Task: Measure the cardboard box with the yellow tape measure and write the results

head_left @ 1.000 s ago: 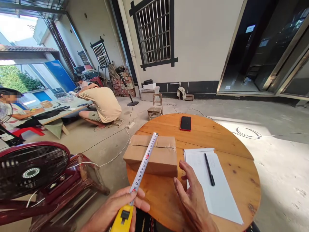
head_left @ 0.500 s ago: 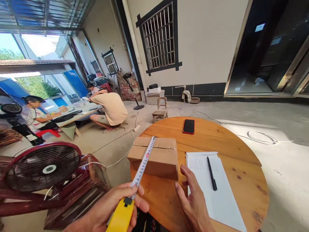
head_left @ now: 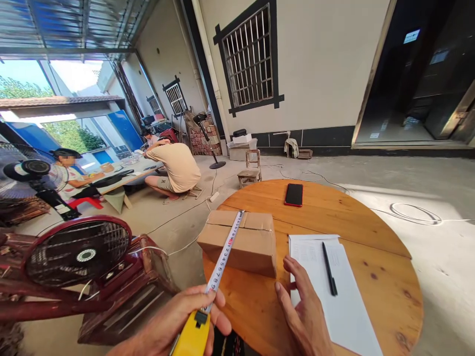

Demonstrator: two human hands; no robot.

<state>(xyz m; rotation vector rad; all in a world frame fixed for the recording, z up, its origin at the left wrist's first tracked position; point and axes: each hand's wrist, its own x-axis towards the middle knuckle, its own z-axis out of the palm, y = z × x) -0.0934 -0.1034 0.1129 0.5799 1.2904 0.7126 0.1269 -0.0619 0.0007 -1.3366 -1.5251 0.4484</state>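
Observation:
My left hand [head_left: 178,319] is closed round a yellow tape measure [head_left: 193,336] at the bottom edge. Its white blade [head_left: 225,252] runs up and across the top of a brown cardboard box [head_left: 245,242] on the round wooden table [head_left: 371,277]. My right hand [head_left: 306,311] hovers open just in front of the box's near right corner, fingers spread over the table and the edge of a white sheet of paper [head_left: 341,301]. A black pen [head_left: 329,276] lies on the paper. A red-cased phone [head_left: 294,195] rests at the table's far side.
A dark red fan [head_left: 76,254] sits on a wooden stand at the left. Further back, people sit and crouch at a low table [head_left: 118,178]. A small wooden stool [head_left: 249,174], cables on the concrete floor and a dark doorway at the right are also present.
The view has tilted up and shifted slightly. Both hands sit a little lower in the picture; the tape stays stretched over the box and the right hand stays beside it.

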